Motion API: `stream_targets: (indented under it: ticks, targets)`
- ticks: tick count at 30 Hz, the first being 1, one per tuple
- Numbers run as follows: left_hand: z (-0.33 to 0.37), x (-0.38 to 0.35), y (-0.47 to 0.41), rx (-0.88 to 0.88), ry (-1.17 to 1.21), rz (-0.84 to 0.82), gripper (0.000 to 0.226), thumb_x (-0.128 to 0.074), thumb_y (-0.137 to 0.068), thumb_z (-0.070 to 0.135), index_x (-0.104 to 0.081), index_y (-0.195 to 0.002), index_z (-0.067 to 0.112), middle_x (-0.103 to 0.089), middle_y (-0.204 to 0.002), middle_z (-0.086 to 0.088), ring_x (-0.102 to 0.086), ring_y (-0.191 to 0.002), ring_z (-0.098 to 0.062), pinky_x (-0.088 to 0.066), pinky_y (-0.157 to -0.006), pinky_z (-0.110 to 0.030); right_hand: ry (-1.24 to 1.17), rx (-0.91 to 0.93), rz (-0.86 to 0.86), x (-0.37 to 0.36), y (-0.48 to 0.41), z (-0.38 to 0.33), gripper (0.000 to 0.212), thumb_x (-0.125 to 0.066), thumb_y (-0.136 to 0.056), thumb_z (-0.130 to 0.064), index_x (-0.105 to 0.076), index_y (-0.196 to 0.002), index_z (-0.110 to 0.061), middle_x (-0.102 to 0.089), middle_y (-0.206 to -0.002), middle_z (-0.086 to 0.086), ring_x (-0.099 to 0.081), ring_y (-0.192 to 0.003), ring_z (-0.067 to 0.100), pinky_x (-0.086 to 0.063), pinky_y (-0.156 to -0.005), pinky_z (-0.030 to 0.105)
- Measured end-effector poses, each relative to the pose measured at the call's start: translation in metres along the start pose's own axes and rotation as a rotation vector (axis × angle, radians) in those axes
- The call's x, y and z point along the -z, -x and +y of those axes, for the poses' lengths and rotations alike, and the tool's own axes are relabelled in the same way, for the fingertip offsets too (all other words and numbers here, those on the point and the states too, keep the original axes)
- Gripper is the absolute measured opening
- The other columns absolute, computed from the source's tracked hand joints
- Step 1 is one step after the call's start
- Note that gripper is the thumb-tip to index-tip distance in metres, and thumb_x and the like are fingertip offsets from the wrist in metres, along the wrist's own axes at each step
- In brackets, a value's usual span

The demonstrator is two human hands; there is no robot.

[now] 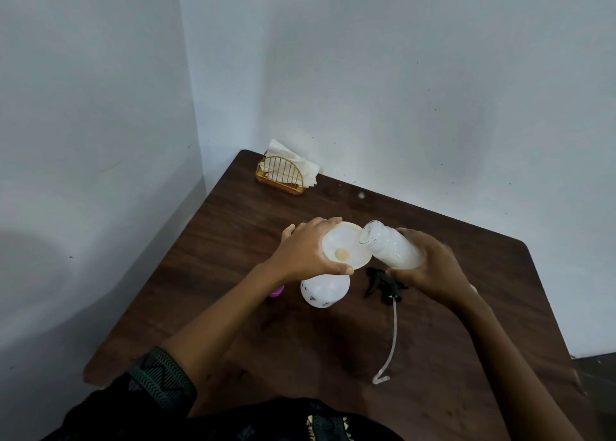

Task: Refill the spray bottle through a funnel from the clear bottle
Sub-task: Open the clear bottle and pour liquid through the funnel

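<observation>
A white spray bottle (325, 289) with dark dots stands upright on the brown table (433, 324). A pale funnel (346, 245) sits in its neck. My left hand (308, 252) grips the funnel's rim from the left. My right hand (433, 269) holds the clear bottle (391, 245) tilted, with its open mouth over the funnel's right edge. No stream of liquid is visible. The black spray head (383, 282) with its long pale tube (391, 337) lies on the table to the right of the spray bottle, partly under my right hand.
A gold wire napkin holder (281, 173) with white napkins stands at the table's far left corner, near the walls. A small purple cap (276, 292) lies left of the spray bottle, mostly hidden by my left forearm.
</observation>
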State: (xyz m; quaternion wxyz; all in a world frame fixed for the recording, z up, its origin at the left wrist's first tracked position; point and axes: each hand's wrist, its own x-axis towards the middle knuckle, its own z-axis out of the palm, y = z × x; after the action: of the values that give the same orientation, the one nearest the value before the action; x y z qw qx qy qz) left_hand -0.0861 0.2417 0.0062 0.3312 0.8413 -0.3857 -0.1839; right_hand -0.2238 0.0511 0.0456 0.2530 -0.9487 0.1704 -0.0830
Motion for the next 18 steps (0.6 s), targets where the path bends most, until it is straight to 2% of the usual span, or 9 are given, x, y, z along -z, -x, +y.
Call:
stream_targets:
  ticks: [2, 7, 9, 14, 18]
  targets:
    - [0.0023, 0.0006, 0.0007, 0.011, 0.017, -0.015, 0.089, -0.07, -0.071, 0.055, -0.026, -0.144, 0.027, -0.037, -0.146, 0.002, -0.033, -0.135, -0.018, -0.013, -0.115, -0.052, 0.003, 0.004, -0.002, 0.0009, -0.0003, -0.0009, 0.069, -0.075, -0.056, -0.034, -0.057, -0.122, -0.022, -0.063, -0.112, -0.003, -0.057, -0.1, 0.018, -0.047, -0.088, 0.042]
    - [0.0037, 0.0017, 0.002, 0.018, 0.038, -0.036, 0.091, -0.07, -0.072, 0.053, -0.024, -0.145, 0.025, -0.036, -0.147, 0.0, -0.033, -0.135, -0.019, -0.017, -0.114, -0.055, 0.02, 0.015, -0.006, 0.0016, -0.0005, -0.0012, 0.068, -0.08, -0.06, -0.029, -0.057, -0.123, -0.021, -0.063, -0.112, -0.003, -0.056, -0.1, 0.017, -0.046, -0.09, 0.041]
    - [0.0045, 0.002, 0.0024, 0.015, 0.038, -0.032, 0.091, -0.071, -0.071, 0.052, -0.024, -0.145, 0.024, -0.037, -0.146, 0.0, -0.035, -0.134, -0.019, -0.019, -0.113, -0.055, 0.031, 0.016, -0.002, 0.0026, -0.0003, -0.0022, 0.069, -0.079, -0.058, -0.031, -0.057, -0.123, -0.021, -0.06, -0.108, -0.008, -0.055, -0.099, 0.015, -0.045, -0.089, 0.039]
    - [0.0055, 0.0036, 0.0022, 0.012, 0.045, -0.03, 0.092, -0.072, -0.071, 0.051, -0.025, -0.145, 0.023, -0.039, -0.145, 0.0, -0.036, -0.133, -0.019, -0.023, -0.112, -0.053, 0.051, 0.03, 0.007, 0.0049, -0.0005, -0.0053, 0.066, -0.081, -0.061, -0.021, -0.058, -0.122, -0.024, -0.057, -0.102, -0.011, -0.052, -0.095, 0.013, -0.044, -0.09, 0.04]
    - [0.0052, 0.0037, 0.0014, 0.008, 0.039, -0.019, 0.092, -0.073, -0.07, 0.052, -0.027, -0.144, 0.023, -0.041, -0.143, 0.0, -0.038, -0.131, -0.018, -0.025, -0.112, -0.05, 0.076, 0.042, 0.024, 0.0092, -0.0002, -0.0086, 0.064, -0.081, -0.062, -0.02, -0.058, -0.121, -0.024, -0.058, -0.099, -0.01, -0.051, -0.091, 0.011, -0.04, -0.085, 0.034]
